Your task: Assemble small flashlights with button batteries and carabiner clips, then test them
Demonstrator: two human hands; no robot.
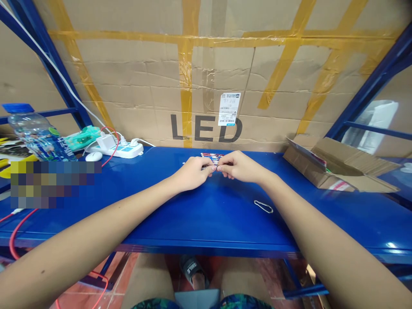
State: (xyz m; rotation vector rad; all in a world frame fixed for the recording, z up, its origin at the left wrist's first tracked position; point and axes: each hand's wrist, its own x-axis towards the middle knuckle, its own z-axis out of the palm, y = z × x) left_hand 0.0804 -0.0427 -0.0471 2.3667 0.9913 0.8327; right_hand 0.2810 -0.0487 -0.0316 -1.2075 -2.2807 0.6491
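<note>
Both my hands meet near the back middle of the blue metal shelf (206,214). My left hand (193,172) is curled, its fingertips pinching a small item. Facing it, my right hand (240,166) is also pinched on the same small item, fingertips touching the left's. Just behind the fingers lies a row of thin red, white and blue striped pieces (211,156); what exactly the fingers hold is too small to name. A metal clip (263,206) lies on the shelf by my right forearm.
An open cardboard box (337,169) sits at the right. At the left are a water bottle (38,135), a white power strip (120,149) with plugs, and a red cable (14,236). A taped cardboard wall marked LED (206,128) closes the back.
</note>
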